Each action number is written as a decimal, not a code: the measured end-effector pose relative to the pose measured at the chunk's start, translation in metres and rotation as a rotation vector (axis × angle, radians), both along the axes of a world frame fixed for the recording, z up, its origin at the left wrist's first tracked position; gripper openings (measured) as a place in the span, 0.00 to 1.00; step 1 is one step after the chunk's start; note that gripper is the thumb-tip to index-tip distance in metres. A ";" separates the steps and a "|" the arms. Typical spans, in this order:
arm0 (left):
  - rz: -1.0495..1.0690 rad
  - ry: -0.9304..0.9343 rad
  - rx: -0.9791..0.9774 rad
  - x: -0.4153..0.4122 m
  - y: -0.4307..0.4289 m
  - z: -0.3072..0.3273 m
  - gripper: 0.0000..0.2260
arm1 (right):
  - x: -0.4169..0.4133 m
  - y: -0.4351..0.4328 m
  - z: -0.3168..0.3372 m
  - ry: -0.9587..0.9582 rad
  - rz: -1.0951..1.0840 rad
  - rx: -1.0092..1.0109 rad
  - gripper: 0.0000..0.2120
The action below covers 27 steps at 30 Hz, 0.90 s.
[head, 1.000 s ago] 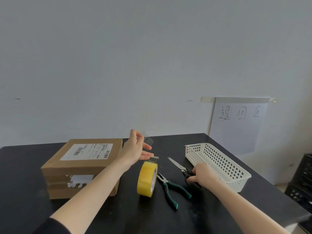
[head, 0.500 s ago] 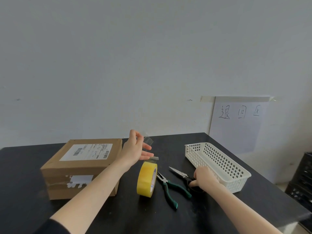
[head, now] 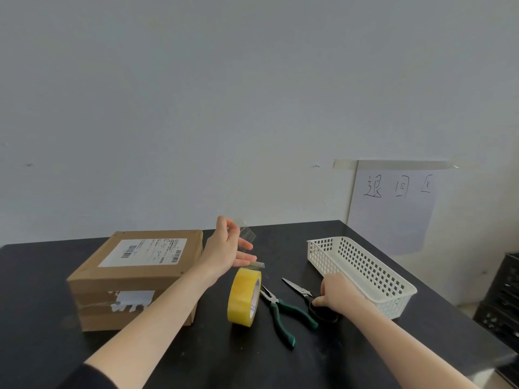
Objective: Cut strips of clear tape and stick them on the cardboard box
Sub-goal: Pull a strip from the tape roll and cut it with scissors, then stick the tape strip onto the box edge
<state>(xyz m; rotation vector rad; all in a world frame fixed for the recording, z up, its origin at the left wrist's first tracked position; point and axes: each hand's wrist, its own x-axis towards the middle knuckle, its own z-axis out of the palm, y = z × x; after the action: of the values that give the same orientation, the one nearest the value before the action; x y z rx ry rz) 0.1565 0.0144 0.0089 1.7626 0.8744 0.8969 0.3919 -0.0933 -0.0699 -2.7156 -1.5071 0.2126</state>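
Note:
A brown cardboard box (head: 134, 279) with a white shipping label lies on the left of the black table (head: 280, 242). Right of the box, my left hand (head: 224, 248) is raised above the table and pinches a short strip of clear tape (head: 247, 234) between thumb and forefinger. A yellow roll of tape (head: 243, 296) stands on edge below that hand, its loose end sticking up. My right hand (head: 338, 294) rests on the black handles of the scissors (head: 300, 290), which lie on the table with the blades pointing left.
Green-handled pliers (head: 283, 314) lie between the tape roll and the scissors. A white perforated basket (head: 362, 272) stands at the right, just behind my right hand. A paper sign (head: 393, 209) is taped to the wall. A black crate (head: 502, 299) stands beyond the table's right edge.
My right hand has lowered the scissors onto the table beside the pliers. My left hand still holds the tape strip in about the same place.

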 end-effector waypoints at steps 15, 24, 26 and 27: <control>-0.007 -0.022 -0.012 -0.001 -0.001 0.000 0.05 | -0.088 0.015 0.032 0.324 0.441 0.814 0.12; -0.009 -0.013 -0.005 -0.002 -0.003 0.000 0.05 | -0.094 0.020 0.038 0.565 0.295 0.764 0.03; -0.006 -0.010 0.007 -0.002 -0.004 -0.001 0.05 | -0.096 0.021 0.041 0.674 0.261 0.719 0.04; -0.004 -0.005 0.017 -0.001 -0.005 -0.002 0.05 | -0.097 0.021 0.042 0.727 0.246 0.698 0.05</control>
<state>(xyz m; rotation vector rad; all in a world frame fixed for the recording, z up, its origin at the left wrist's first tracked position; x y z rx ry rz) 0.1551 0.0097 0.0069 1.7753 0.8619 0.9077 0.2944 -0.0726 -0.0279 -1.6518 -1.3290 0.4974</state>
